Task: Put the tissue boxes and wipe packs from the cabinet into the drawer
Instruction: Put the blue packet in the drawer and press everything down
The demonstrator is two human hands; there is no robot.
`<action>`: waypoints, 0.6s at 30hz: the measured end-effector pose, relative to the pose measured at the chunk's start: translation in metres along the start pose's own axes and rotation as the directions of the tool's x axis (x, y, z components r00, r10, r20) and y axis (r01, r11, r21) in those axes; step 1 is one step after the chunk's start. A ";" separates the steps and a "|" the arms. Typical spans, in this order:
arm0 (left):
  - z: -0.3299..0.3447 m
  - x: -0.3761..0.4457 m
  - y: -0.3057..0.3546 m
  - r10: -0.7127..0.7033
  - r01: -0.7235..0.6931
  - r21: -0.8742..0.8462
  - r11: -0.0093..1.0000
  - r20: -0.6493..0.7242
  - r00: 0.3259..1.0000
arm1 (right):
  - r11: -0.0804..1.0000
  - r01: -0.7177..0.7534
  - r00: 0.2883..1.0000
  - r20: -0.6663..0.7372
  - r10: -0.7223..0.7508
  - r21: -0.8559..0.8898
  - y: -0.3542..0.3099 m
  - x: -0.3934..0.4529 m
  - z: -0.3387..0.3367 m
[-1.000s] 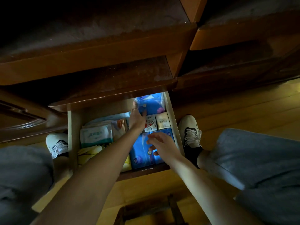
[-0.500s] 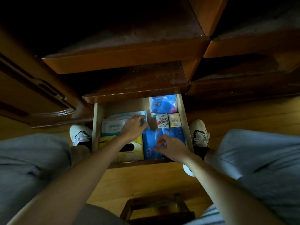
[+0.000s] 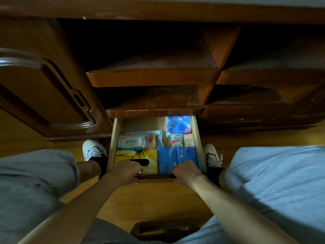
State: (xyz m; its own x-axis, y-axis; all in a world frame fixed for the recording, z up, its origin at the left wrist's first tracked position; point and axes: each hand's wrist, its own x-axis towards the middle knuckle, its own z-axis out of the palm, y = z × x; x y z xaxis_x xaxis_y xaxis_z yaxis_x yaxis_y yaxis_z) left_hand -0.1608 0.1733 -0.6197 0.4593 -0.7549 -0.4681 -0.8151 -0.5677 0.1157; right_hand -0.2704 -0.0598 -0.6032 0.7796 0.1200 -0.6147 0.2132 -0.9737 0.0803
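Observation:
The wooden drawer [image 3: 197,134] stands pulled out below the cabinet shelves. Inside lie a yellow tissue box [image 3: 123,154] at the front left and a blue tissue pack [image 3: 177,155] at the front right. A white wipe pack [image 3: 131,142] sits behind the yellow box, two small tissue packs [image 3: 182,140] behind the blue one, and a blue pack [image 3: 178,124] at the back right. My left hand [image 3: 125,170] and my right hand [image 3: 186,172] both grip the drawer's front edge [image 3: 156,176], fingers curled over it.
The cabinet shelves [image 3: 154,101] above the drawer are dark and show nothing on them. An open cabinet door [image 3: 44,88] hangs at the left. My feet in white shoes [image 3: 93,149] flank the drawer on the wooden floor. A low wooden stool [image 3: 165,229] is under me.
Both hands drew back from the packs inside the drawer to its front edge and took hold of it. The view pulled back from the drawer.

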 end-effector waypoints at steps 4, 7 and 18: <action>-0.001 0.001 0.009 0.062 -0.061 0.073 0.995 -0.015 0.998 | 0.998 -0.023 1.000 0.012 0.023 -0.055 -0.006 0.001 -0.004; -0.002 0.002 0.013 0.050 -0.049 0.029 0.998 -0.048 0.998 | 0.999 -0.017 1.000 0.007 0.017 -0.047 0.000 0.000 -0.005; -0.008 0.022 -0.003 -0.047 0.051 0.017 0.999 -0.179 0.983 | 0.985 0.011 0.983 -0.181 -0.042 -0.172 0.034 0.031 -0.022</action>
State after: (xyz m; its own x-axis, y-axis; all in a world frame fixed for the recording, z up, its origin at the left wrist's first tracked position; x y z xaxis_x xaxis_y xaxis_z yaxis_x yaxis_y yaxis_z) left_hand -0.1455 0.1558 -0.6232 0.5528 -0.7742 -0.3082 -0.7968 -0.5994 0.0766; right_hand -0.2258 -0.0848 -0.6024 0.8637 0.1942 -0.4651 0.3195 -0.9246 0.2073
